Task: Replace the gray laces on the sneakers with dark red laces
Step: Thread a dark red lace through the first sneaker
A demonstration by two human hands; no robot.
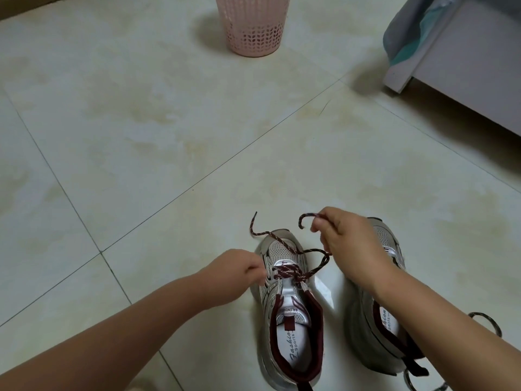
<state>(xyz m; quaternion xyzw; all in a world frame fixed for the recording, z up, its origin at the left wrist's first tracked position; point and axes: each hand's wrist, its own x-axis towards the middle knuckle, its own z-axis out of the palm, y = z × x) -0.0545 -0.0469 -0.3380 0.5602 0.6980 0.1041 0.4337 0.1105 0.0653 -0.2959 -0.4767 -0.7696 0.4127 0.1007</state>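
Two silver-grey sneakers with dark red lining stand side by side on the tiled floor, toes pointing away. The left sneaker [290, 311] has a dark red lace [284, 245] threaded through its lower eyelets. My left hand [239, 273] pinches at the eyelet row on that shoe's left side. My right hand [341, 238] is raised above the shoes and pinches one end of the dark red lace, whose tip curls out to the left. The lace's other end lies loose on the floor past the toe. My right forearm hides much of the right sneaker [386, 306].
A pink perforated basket [252, 25] stands at the far end of the floor. A grey furniture base [462, 60] with draped cloth sits at the upper right. A dark speckled lace [490, 323] loops on the floor beside the right sneaker.
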